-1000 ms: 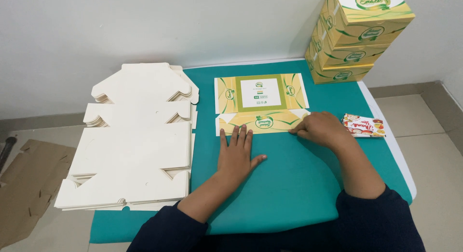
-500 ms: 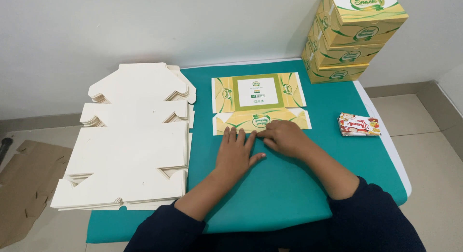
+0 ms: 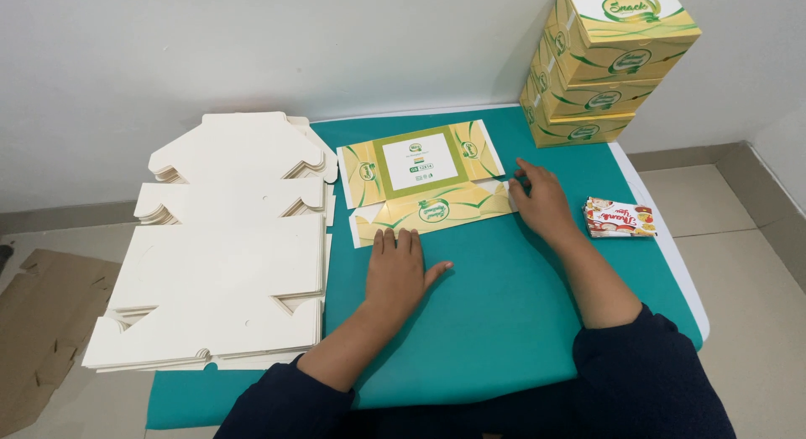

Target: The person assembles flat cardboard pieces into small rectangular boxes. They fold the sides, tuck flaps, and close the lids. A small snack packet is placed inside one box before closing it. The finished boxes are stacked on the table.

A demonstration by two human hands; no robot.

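Nearest, the left hand (image 3: 401, 267) lies flat with fingers spread on the green bench (image 3: 504, 321), fingertips touching the near edge of the flat printed carton (image 3: 424, 179). The right hand (image 3: 541, 200) rests open at the carton's right end, fingers on a small flap, gripping nothing. The carton lies unfolded at mid-bench, so its folding looks barely begun. A stack of blank cartons (image 3: 227, 254) waits to the left; four finished boxes (image 3: 609, 65) stand stacked at the far right corner, with a small packet (image 3: 620, 218) nearer.

packing workshop | flat carton blanks (image 3: 214, 263) | stacked finished boxes (image 3: 600, 65)
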